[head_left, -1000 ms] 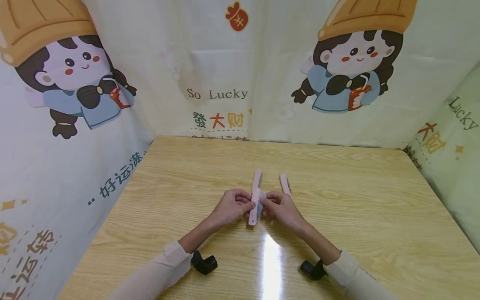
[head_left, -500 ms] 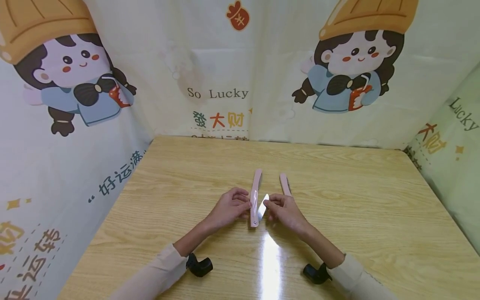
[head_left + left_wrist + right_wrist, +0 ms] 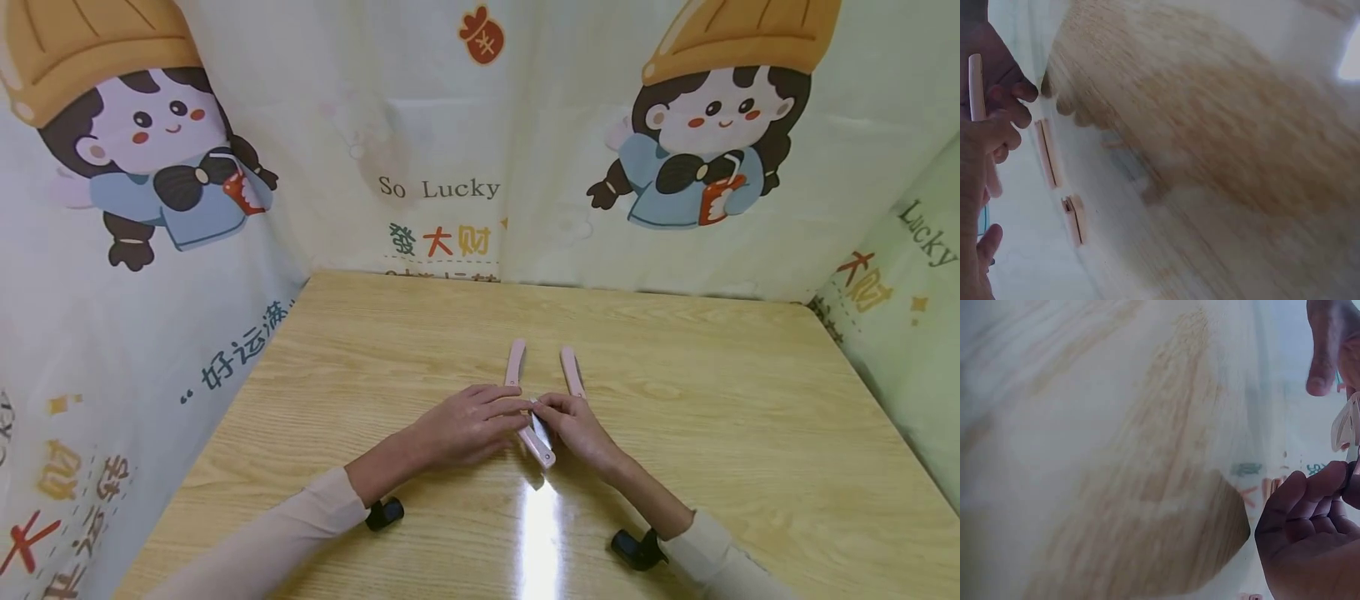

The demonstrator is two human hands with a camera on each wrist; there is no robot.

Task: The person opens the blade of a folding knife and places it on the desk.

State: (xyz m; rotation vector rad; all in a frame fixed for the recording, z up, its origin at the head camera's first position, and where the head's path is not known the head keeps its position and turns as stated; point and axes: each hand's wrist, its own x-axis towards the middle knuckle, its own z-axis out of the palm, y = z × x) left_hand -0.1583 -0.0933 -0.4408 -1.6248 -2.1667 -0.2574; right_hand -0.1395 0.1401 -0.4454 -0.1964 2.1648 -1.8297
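Observation:
My right hand pinches the silvery blade of a pink-handled folding knife between thumb and fingers. The blade stands partly out from the handle, which is tilted over the table. My left hand is at the knife's left, its fingers extended over part of the handle and near the right fingertips. In the right wrist view the left thumb stands away from the knife. Behind the hands lie two more pink folding knives, the left one partly behind my left fingers and the right one slanting beside it.
A wood-grain table with a bright reflection near its front extends around the hands. A printed cloth hangs along the back and sides. Black camera mounts sit at both wrists, the right one near the sleeve.
The knife's handle has swung so its pivot end points right and toward me. My left hand has let go of the handle and stretched over it. My right hand still pinches the blade.

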